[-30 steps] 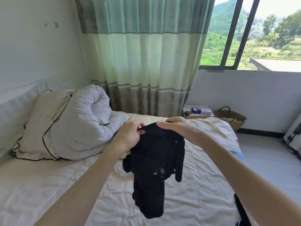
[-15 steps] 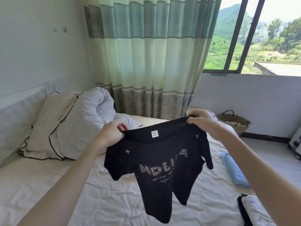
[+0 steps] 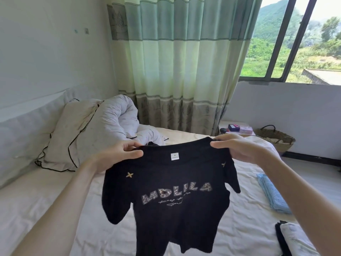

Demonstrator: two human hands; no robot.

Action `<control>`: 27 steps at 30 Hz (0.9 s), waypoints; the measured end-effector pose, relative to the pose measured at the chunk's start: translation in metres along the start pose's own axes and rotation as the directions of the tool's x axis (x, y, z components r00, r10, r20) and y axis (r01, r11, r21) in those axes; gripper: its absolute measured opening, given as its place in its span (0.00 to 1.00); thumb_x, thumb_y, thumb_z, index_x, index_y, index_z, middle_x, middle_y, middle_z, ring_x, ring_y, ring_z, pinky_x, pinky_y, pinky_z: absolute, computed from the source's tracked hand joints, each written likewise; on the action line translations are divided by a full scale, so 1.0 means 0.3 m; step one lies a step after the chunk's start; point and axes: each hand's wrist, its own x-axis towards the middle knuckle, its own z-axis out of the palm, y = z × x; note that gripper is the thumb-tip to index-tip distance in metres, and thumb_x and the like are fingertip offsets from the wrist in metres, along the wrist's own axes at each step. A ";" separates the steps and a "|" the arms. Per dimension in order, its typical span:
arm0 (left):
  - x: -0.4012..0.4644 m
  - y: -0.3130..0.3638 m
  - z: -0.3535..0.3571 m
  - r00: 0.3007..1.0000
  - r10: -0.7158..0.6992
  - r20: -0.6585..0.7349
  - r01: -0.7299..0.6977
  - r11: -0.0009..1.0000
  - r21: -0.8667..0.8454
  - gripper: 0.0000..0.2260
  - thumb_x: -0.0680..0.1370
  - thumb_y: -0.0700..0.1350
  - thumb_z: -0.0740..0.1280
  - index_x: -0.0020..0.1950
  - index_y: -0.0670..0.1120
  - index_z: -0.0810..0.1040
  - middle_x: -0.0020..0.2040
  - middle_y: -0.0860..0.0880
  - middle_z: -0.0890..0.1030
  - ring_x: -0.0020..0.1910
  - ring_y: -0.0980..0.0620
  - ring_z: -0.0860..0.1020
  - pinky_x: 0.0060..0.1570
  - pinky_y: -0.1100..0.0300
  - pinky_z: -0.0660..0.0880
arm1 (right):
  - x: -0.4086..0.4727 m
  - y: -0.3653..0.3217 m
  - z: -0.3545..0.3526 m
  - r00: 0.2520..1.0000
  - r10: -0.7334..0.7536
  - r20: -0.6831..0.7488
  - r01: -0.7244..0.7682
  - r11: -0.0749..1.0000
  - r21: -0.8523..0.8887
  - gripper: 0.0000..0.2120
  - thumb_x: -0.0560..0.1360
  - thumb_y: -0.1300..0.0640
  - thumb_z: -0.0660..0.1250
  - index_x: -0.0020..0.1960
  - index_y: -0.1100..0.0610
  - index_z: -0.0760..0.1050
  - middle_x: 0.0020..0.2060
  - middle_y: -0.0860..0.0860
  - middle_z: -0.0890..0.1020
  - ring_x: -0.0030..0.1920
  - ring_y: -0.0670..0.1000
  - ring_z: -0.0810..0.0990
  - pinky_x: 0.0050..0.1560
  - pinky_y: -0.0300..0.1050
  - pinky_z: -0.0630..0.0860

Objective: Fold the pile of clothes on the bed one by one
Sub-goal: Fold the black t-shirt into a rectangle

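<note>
A black short-sleeved T-shirt (image 3: 177, 196) with leopard-print letters and small gold stars hangs spread out in the air above the bed (image 3: 55, 209). My left hand (image 3: 118, 156) pinches its left shoulder at the collar. My right hand (image 3: 239, 148) pinches the right shoulder. The white neck label faces me. A folded light blue garment (image 3: 273, 193) lies on the bed to the right. At the lower right corner sits a white folded piece on top of a black one (image 3: 295, 239). A bit of dark cloth (image 3: 153, 144) peeks out behind the shirt's collar.
A cream pillow (image 3: 72, 133) and a bunched white duvet (image 3: 118, 122) lie at the head of the bed on the left. A green striped curtain (image 3: 175, 71) hangs behind. A bedside table (image 3: 238, 129) and a woven basket (image 3: 275, 137) stand by the far wall.
The shirt was bunched between my two hands held close together. My hands moved apart and upward, and the shirt now hangs open with its print showing.
</note>
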 end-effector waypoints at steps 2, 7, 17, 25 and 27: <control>-0.029 0.004 -0.021 0.998 0.014 0.065 -0.015 1.000 0.006 0.15 0.72 0.42 0.69 0.57 0.41 0.78 0.51 0.48 0.83 0.50 0.55 0.81 0.47 0.66 0.76 | 0.002 -0.007 0.011 1.000 -0.024 -0.004 0.025 0.998 0.058 0.09 0.72 0.61 0.66 0.47 0.62 0.83 0.48 0.60 0.84 0.49 0.55 0.83 0.44 0.42 0.79; -0.076 -0.041 -0.027 0.994 -0.060 -0.093 0.064 0.997 0.038 0.04 0.77 0.37 0.66 0.48 0.39 0.80 0.41 0.47 0.83 0.37 0.57 0.81 0.34 0.69 0.74 | 0.008 0.026 0.050 0.990 -0.037 -0.133 0.016 0.988 -0.154 0.09 0.78 0.65 0.62 0.52 0.62 0.81 0.47 0.56 0.85 0.49 0.53 0.83 0.49 0.42 0.79; -0.151 -0.245 0.049 0.854 0.015 -0.520 0.169 0.937 0.305 0.04 0.78 0.41 0.66 0.47 0.42 0.79 0.44 0.40 0.81 0.41 0.46 0.76 0.47 0.54 0.72 | 0.015 0.233 0.231 0.818 -0.318 -0.479 -0.217 0.602 -0.769 0.11 0.79 0.55 0.62 0.38 0.56 0.72 0.33 0.49 0.74 0.36 0.50 0.73 0.33 0.42 0.65; -0.386 -0.330 0.181 0.634 0.143 -0.760 0.330 0.839 0.433 0.04 0.77 0.49 0.67 0.43 0.51 0.79 0.36 0.55 0.79 0.39 0.51 0.75 0.37 0.58 0.68 | -0.121 0.339 0.305 0.925 0.037 -0.377 -0.137 0.961 -0.241 0.08 0.80 0.63 0.60 0.43 0.61 0.75 0.34 0.53 0.75 0.35 0.51 0.72 0.35 0.41 0.65; -0.465 -0.358 0.241 0.579 0.148 -0.802 0.372 0.827 0.421 0.06 0.78 0.50 0.65 0.44 0.50 0.78 0.38 0.54 0.79 0.41 0.50 0.76 0.36 0.56 0.68 | -0.171 0.367 0.329 0.921 -0.036 -0.387 -0.107 0.934 -0.341 0.07 0.79 0.62 0.61 0.45 0.57 0.76 0.35 0.52 0.76 0.36 0.50 0.73 0.34 0.41 0.66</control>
